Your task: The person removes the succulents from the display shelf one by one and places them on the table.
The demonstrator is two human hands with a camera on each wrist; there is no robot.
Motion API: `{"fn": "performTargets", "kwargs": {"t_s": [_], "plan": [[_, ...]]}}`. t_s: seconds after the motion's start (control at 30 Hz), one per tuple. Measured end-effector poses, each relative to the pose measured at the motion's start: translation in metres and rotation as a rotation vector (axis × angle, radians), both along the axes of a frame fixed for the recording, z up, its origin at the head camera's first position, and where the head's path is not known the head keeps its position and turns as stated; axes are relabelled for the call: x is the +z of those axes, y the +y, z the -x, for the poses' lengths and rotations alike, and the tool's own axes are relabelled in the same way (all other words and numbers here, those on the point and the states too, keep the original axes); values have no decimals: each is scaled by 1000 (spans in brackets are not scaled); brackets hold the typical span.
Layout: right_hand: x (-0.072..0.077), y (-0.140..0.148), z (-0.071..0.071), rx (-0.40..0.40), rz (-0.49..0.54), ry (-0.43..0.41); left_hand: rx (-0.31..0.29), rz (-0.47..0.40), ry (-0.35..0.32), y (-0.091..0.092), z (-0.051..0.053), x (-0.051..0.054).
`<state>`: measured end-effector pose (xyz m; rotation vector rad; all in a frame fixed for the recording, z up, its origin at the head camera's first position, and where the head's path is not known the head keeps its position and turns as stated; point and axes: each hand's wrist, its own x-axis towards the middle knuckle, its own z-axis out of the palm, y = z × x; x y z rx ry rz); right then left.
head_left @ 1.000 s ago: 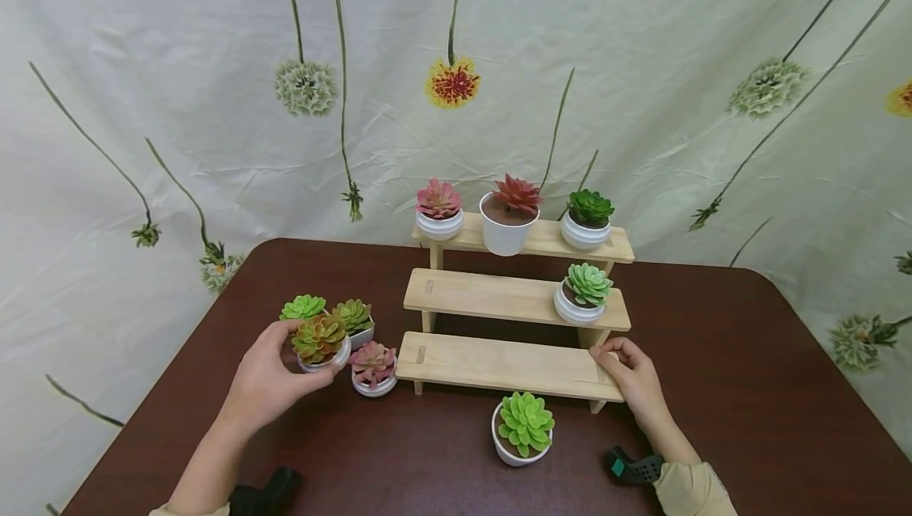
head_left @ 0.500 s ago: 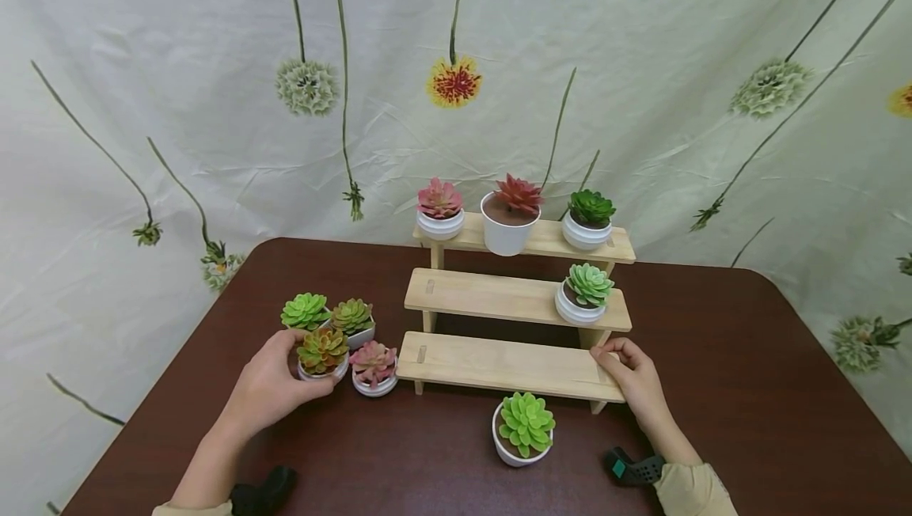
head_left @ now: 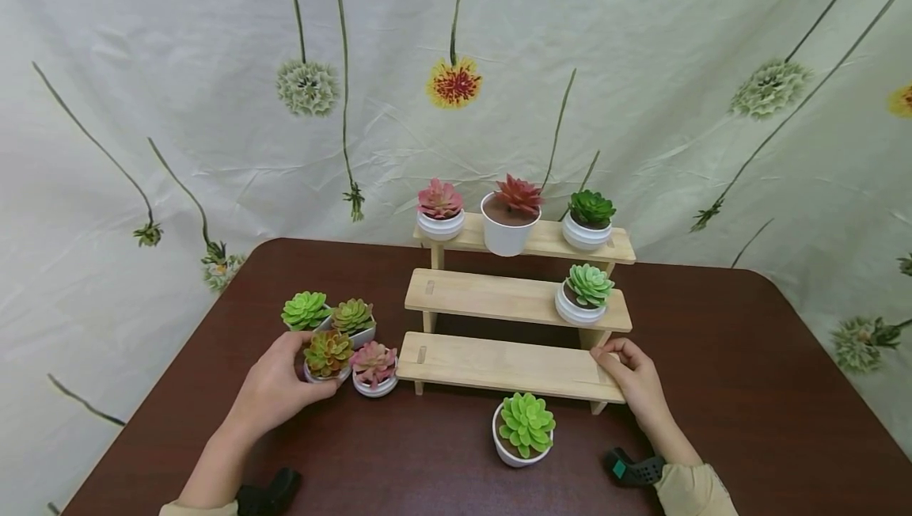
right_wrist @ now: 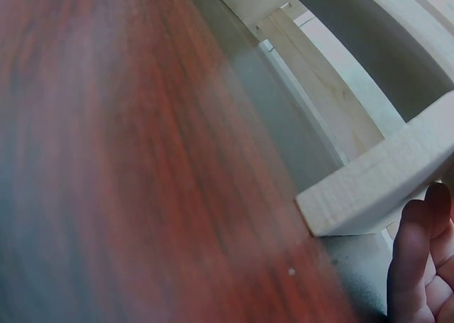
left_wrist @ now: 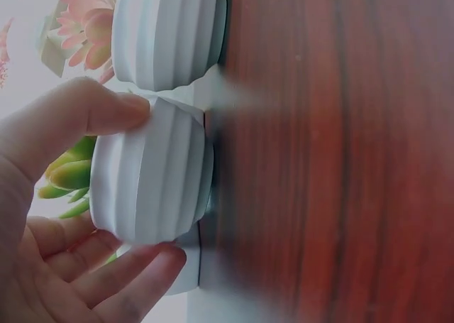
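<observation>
My left hand (head_left: pixel 274 389) holds a small white ribbed pot (left_wrist: pixel 152 170) with an orange-green succulent (head_left: pixel 328 354), its thumb on one side and fingers on the other. The pot stands at the table surface. Close around it are a pink succulent (head_left: pixel 374 363), an olive-green succulent (head_left: pixel 352 316) and a bright green succulent (head_left: pixel 305 311). At the right end of the lowest board, my right hand (head_left: pixel 636 381) grips the three-step wooden stand (head_left: pixel 492 362). Its curled fingers (right_wrist: pixel 410 259) show beside the stand's leg in the right wrist view.
On the stand's top step sit a pink succulent (head_left: pixel 440 209), a red succulent (head_left: pixel 507 219) and a dark green succulent (head_left: pixel 587 219). A pale green succulent (head_left: pixel 584 294) is on the middle step's right. Before the stand stands a light green succulent (head_left: pixel 523 429).
My left hand has lowered the orange-green succulent slightly and shifted it right, closer to the pink one. The right hand and the stand stay put.
</observation>
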<state>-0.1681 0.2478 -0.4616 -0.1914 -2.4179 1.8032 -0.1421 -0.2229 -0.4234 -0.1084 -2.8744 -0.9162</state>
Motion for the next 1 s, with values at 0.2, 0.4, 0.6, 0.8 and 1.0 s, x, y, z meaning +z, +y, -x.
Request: {"fn": "performTargets", "kwargs": {"t_s": [0.2, 0.4, 0.6, 0.8, 1.0], "plan": [[0, 0, -1, -3, -13, 9, 3, 20, 12, 0, -1, 5], [0, 0, -1, -1, -11, 10, -13, 18, 54, 3, -3, 12], [1, -1, 0, 0, -4, 9, -18, 7, 155, 12, -5, 18], [2, -1, 0, -3, -6, 4, -4, -38, 282, 29, -6, 32], [2, -1, -2, -6, -8, 2, -45, -156, 349, 51, -3, 49]]}}
